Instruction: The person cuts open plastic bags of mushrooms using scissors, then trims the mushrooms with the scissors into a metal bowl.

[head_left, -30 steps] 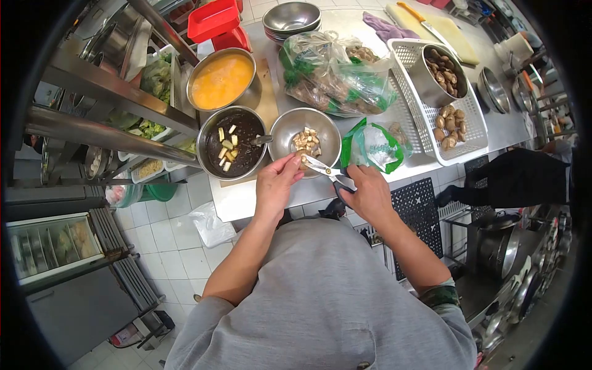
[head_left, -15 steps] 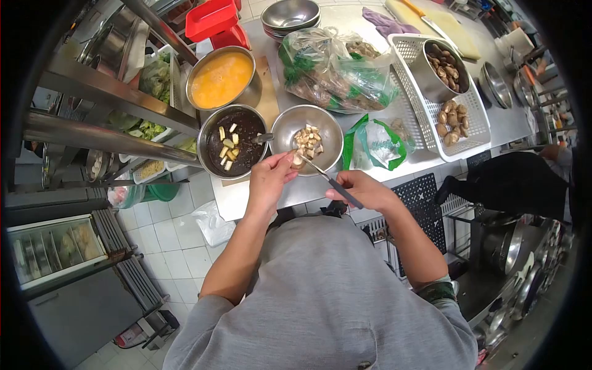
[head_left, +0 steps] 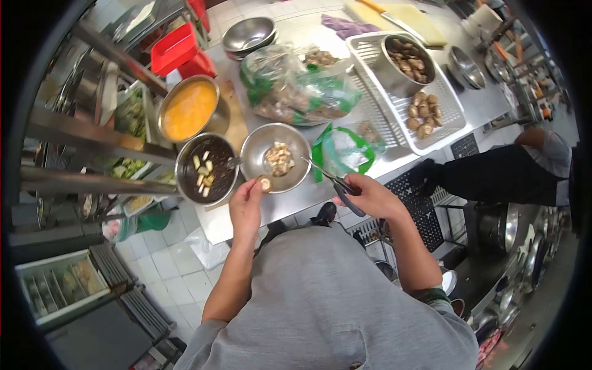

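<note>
Between the fingertips of my left hand [head_left: 246, 206] is a mushroom [head_left: 265, 183], its pale underside showing, at the near rim of a steel bowl [head_left: 298, 140]. That bowl holds a heap of cut mushroom pieces [head_left: 279, 159]. My right hand [head_left: 373, 196] grips black-handled scissors [head_left: 337, 179], whose blades point toward the bowl's right side, apart from the mushroom. Left of the bowl stands a pot of dark liquid [head_left: 216, 161] with pale cut pieces floating in it and a metal handle leaning out. Whole mushrooms [head_left: 423, 114] lie in a white basket [head_left: 453, 120] at the right.
Behind the bowls are a pot of orange liquid [head_left: 191, 111], a bulging plastic bag [head_left: 296, 92] and stacked steel bowls [head_left: 248, 34]. A green-edged bag [head_left: 345, 151] lies near the scissors. A knife [head_left: 394, 23] rests on a cutting board [head_left: 425, 28]. Another person's dark-clothed leg [head_left: 487, 172] is at right.
The scissors have come away from the mushroom, and my hands are farther apart. My left hand has turned the mushroom's underside into view. The whole view has shifted, with the table's things farther left.
</note>
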`<state>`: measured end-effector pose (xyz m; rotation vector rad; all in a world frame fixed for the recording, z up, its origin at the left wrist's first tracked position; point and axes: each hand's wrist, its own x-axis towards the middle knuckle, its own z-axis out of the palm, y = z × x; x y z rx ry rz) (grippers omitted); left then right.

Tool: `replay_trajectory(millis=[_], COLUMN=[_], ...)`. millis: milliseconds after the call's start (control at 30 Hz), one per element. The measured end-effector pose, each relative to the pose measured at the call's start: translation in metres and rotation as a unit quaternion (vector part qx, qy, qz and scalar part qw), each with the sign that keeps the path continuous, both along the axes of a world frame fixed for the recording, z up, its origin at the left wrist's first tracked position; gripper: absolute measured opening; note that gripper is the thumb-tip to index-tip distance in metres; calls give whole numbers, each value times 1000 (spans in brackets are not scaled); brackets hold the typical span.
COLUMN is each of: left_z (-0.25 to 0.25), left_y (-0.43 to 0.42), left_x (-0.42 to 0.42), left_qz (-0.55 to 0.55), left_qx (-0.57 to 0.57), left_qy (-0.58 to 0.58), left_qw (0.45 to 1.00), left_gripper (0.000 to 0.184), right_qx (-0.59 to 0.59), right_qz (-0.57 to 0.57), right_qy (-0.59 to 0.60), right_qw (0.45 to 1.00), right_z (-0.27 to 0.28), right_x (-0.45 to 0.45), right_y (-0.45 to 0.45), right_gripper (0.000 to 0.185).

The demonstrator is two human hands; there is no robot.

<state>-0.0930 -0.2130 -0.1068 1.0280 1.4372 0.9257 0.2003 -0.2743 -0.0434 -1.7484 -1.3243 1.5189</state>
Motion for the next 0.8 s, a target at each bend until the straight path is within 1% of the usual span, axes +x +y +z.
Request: replay_trajectory(millis=[33, 67, 100, 133, 233, 300, 367, 467, 500, 533, 567, 600, 667, 700, 733, 767, 800], left_z=[4, 5, 18, 36, 74, 93, 114, 131, 111, 93, 77, 57, 8, -8, -21, -31, -43], left_y=[0, 3, -1, -1, 4, 23, 47, 52, 48, 41, 38, 37, 45, 51, 57, 65, 72], left_x=[-1, -6, -9, -4, 35, 93, 148, 176, 170, 166, 163, 161, 185, 203, 222, 237, 250], left_qz=[-16, -44, -42, -40, -111, -170, -209, -230, -271, -332, -391, -441, -440, -459, -476, -461, -433], left_qx=[12, 36, 48, 62, 40, 44, 82, 155, 181, 185, 188, 186, 306, 278, 248, 376, 496], left_qy=[47, 53, 77, 102, -6, -66, -191, -134, -85, 15, 116, 214, 282, 303, 323, 242, 160], left_qw=[999, 997, 995, 992, 993, 982, 955, 951, 942, 925, 893, 851, 796, 787, 779, 767, 735], left_gripper=[33, 32, 32, 32, 32, 30, 28, 28, 26, 24, 23, 22, 27, 31, 36, 40, 45], right_qx=[4, 7, 22, 29, 32, 20, 25, 48, 60, 74, 81, 70, 41, 56, 133, 175, 218], right_qz=[-25, -51, -66, -89, -132, -156, -169, -178, -180, -185, -203, -215, -216, -231, -243, -253, -260], right_qy=[-4, -9, 7, 59, 170, 245, 248, 223, 207, 193, 183, 91, -101, -154, -166, -179, -192], right_qw=[1000, 999, 998, 994, 976, 957, 954, 957, 960, 961, 958, 970, 970, 959, 946, 934, 921], right_z=[1, 2, 6, -4, -1, -1, 0, -8, -11, -16, -30, -36, -39, -32, -43, -65, -85], right_x=[10, 22, 34, 47, 72, 81, 84, 95, 98, 100, 103, 102, 100, 97, 97, 102, 108], right_y=[-9, -20, -32, -46, -75, -88, -91, -104, -109, -113, -117, -114, -103, -87, -75, -62, -47], right_gripper=[45, 42, 38, 33, 28, 26, 24, 24, 24, 24, 28, 30, 33, 39, 40, 40, 42])
